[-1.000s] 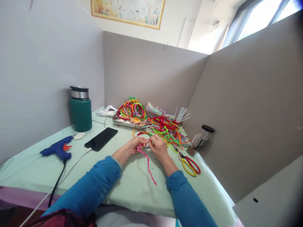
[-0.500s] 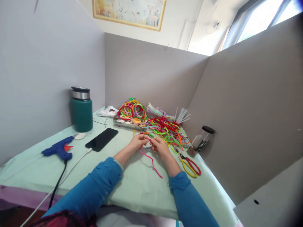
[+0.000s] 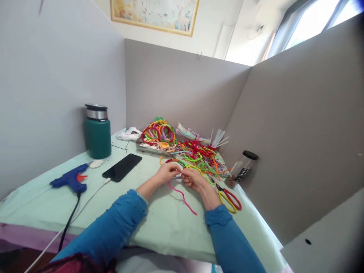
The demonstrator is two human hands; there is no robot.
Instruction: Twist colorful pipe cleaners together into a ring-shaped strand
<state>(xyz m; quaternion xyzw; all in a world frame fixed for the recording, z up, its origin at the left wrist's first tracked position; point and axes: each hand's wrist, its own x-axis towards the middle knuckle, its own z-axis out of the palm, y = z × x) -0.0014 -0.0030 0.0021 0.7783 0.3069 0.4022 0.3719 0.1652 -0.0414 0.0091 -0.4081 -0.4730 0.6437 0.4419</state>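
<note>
Both hands meet over the middle of the table, fingertips nearly touching. My left hand pinches a pink pipe cleaner, whose loose, wavy end trails toward me. My right hand is closed, thumb and finger pinching at the same spot; the part between the fingertips is mostly hidden. Just beyond my hands curves a ring of joined pipe cleaners in red, green and yellow, partly covered by the fingers. Scissors with one yellow and one red handle lie to the right of my right hand.
A heap of coloured pipe cleaners and a metal tray with rings and small pieces lie behind. On the left are a green bottle, a phone and a blue glue gun. A clear jar stands right. Grey partitions enclose the table.
My right hand has turned so more of its back and wrist face up. The fingertips of both hands sit slightly lower, and the pink tail has shifted a little right.
</note>
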